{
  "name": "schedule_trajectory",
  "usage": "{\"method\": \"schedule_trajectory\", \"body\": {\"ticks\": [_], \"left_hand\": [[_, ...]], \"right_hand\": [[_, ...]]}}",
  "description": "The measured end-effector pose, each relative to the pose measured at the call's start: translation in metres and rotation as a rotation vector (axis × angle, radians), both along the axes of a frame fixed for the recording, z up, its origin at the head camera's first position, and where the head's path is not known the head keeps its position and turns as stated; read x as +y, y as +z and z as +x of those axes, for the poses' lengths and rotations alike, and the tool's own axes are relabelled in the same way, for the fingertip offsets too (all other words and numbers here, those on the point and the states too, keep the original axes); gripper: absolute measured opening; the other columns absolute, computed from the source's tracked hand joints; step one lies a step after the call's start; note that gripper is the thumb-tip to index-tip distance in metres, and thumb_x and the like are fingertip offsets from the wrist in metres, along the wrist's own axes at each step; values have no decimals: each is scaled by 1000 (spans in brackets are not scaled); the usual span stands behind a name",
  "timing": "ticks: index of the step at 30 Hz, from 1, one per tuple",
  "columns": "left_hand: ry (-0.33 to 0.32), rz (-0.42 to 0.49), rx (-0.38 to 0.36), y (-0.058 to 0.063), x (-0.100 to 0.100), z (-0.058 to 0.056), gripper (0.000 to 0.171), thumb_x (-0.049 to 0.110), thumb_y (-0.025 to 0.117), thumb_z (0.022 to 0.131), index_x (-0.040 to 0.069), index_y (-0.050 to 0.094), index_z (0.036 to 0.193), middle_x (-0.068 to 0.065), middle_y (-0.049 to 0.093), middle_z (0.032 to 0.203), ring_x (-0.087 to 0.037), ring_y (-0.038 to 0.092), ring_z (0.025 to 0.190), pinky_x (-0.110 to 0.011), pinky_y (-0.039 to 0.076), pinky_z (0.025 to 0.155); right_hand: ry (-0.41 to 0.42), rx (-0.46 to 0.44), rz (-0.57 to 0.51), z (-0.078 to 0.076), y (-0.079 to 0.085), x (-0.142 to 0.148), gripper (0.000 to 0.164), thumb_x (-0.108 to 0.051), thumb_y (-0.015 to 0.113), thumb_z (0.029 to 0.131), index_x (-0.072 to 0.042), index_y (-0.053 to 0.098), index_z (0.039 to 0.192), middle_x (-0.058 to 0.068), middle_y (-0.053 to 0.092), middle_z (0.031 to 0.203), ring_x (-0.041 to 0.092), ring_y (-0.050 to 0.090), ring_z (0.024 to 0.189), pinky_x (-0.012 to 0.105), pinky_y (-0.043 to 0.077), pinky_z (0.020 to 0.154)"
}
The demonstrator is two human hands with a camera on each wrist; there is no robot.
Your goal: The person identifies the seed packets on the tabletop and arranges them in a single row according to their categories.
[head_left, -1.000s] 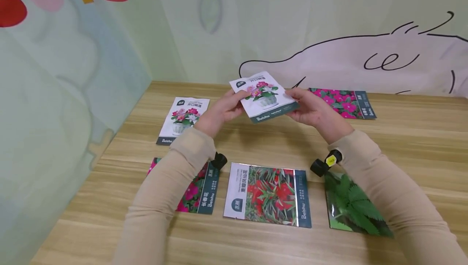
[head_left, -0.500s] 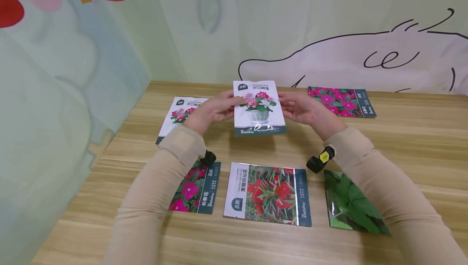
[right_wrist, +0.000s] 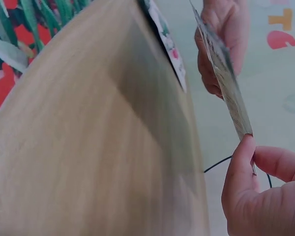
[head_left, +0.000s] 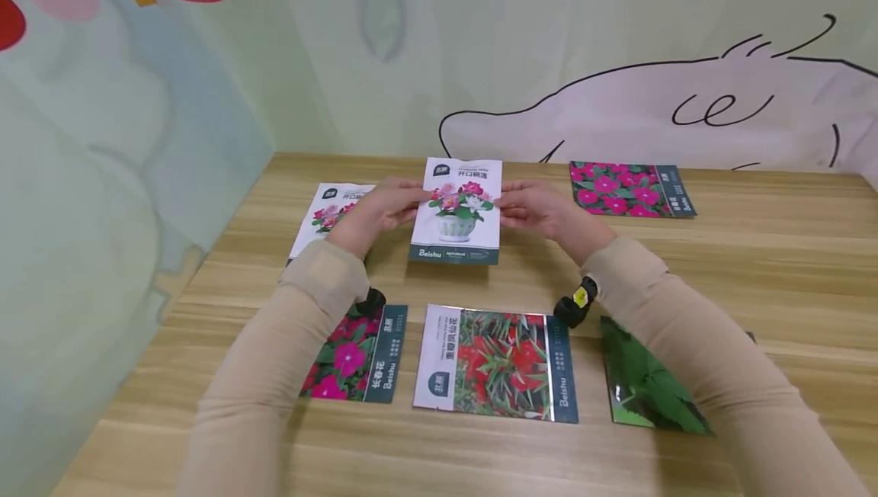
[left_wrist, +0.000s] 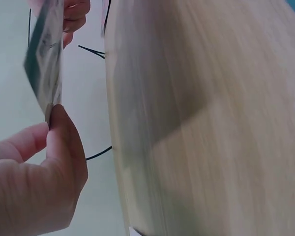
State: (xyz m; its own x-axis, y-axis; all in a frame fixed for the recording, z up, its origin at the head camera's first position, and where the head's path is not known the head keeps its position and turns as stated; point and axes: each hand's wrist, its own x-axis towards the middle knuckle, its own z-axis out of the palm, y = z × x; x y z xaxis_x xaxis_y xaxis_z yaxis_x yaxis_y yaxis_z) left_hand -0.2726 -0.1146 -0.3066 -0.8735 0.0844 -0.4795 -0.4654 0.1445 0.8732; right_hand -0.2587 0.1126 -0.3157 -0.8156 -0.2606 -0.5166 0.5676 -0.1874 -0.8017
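A white seed packet point(head_left: 456, 211) with a picture of potted pink flowers is held above the table between both hands. My left hand point(head_left: 380, 211) pinches its left edge between thumb and fingers, and my right hand point(head_left: 545, 211) pinches the opposite edge. Both wrist views show the packet point(left_wrist: 49, 54) edge-on and raised off the wood, its shadow falling below. A like white packet point(head_left: 322, 215) lies on the table to the left, partly hidden by the left hand and forearm.
On the wooden table point(head_left: 480, 459) lie a red-flower packet point(head_left: 504, 363) in the front middle, a magenta-flower packet point(head_left: 350, 360) at front left, a green-leaf packet point(head_left: 648, 383) under the right forearm, and another magenta-flower packet point(head_left: 620, 188) at the back. A painted wall point(head_left: 384, 101) rises behind.
Both hands have brought the held packet lower and slightly left, turning it from a slant to nearly upright in the head view. The packets on the table have stayed in place.
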Motion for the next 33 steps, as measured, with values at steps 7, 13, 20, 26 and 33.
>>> {"method": "schedule_trajectory", "body": {"ticks": [7,13,20,26,33], "left_hand": [[14,-139,104,-2,-14,1,44,6,56,92,-3,45,133,-12,51,114,-10,52,80,-14,48,66],[-10,-274,183,-2,-26,1,40,9,57,91,-2,48,129,-14,51,118,-14,51,88,-23,47,80],[-54,-463,193,-6,-41,2,37,16,59,90,3,50,123,-10,52,104,-14,50,75,-26,40,65],[-118,-568,226,-10,-52,3,38,17,59,89,-1,49,121,-9,49,90,-13,45,61,-25,36,55],[-163,-632,285,-11,-60,4,28,14,62,87,-3,54,107,-14,50,95,-13,47,59,-21,42,52]], "right_hand": [[-38,-35,8,-6,-5,-23,26,6,54,90,-5,50,113,11,59,95,18,58,72,24,54,59],[-36,-6,7,-9,-10,-42,21,11,53,87,-6,48,98,9,58,73,17,56,60,23,52,51],[-53,19,68,-11,-15,-64,23,14,54,84,-6,46,92,10,53,71,17,53,56,23,51,47],[-63,38,118,-8,-19,-80,24,14,56,83,-5,45,91,13,54,78,17,53,55,23,52,47],[-42,76,165,-6,-25,-87,23,15,55,82,-3,43,90,11,53,73,16,52,49,22,50,45]]}}
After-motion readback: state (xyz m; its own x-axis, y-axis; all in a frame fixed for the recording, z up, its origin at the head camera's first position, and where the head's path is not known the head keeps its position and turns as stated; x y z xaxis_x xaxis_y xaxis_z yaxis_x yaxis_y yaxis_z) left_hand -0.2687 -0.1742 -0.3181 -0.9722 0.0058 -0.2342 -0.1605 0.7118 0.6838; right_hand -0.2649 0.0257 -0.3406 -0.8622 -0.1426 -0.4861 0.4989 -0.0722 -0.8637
